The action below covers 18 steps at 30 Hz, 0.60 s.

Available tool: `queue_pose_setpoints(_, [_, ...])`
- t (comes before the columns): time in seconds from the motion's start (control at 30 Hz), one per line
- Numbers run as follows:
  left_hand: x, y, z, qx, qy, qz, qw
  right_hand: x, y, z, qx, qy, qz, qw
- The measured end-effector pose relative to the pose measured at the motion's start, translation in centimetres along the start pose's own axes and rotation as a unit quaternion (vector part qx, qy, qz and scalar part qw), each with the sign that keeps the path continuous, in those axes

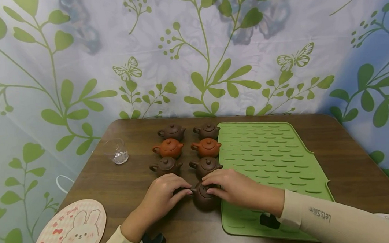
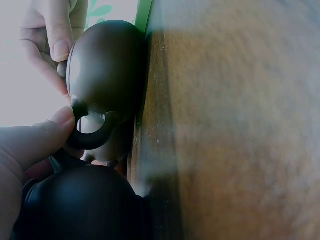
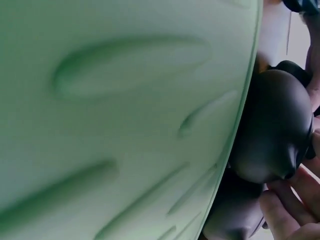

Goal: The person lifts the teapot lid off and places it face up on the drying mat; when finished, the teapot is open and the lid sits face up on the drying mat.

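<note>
A dark brown teapot (image 1: pixel 205 201) stands nearest the front in the right column, beside the green mat. My left hand (image 1: pixel 166 194) pinches its loop handle (image 2: pixel 95 139) between thumb and fingers. From the other side my right hand (image 1: pixel 229 188) holds it, with thumb and fingers about the lid; in the right wrist view the fingers (image 3: pixel 280 212) come round near the spout (image 3: pixel 290 165). Below my left hand in the left wrist view is another dark teapot (image 2: pixel 85 205), mostly hidden by that hand in the head view.
Behind are more teapots in two columns, including two orange ones (image 1: pixel 170 148) and several brown ones (image 1: pixel 208 166). A ribbed green mat (image 1: pixel 262 162) covers the right side. At left are a clear glass (image 1: pixel 119 154) and a round rabbit-print mat (image 1: pixel 71 230). A patterned curtain (image 1: pixel 191 55) hangs behind.
</note>
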<state>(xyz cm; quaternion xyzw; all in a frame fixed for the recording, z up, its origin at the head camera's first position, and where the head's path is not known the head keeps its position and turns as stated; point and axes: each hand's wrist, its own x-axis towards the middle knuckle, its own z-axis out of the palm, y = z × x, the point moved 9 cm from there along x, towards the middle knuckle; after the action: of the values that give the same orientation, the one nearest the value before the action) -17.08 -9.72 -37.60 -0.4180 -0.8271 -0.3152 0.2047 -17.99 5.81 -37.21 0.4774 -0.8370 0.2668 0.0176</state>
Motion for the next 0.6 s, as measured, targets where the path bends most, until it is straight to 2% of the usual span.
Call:
queue_pose_setpoints(0.2, [-0.11,-0.18,0.11,0.000,-0.004,-0.006,1.0000,0.11,0.53,-0.22,0.037,0.012,0.033,0.9987])
queue_pose_setpoints(0.43, [-0.21,-0.31,0.17,0.004,-0.007,-0.009,0.9999,0.08,0.69,-0.25,0.044,0.025,0.043,0.9978])
queue_pose_setpoints(0.6, [-0.25,-0.33,0.18,0.005,-0.006,-0.007,0.9999,-0.01,0.95,-0.16,0.058,0.026,0.066,0.9958])
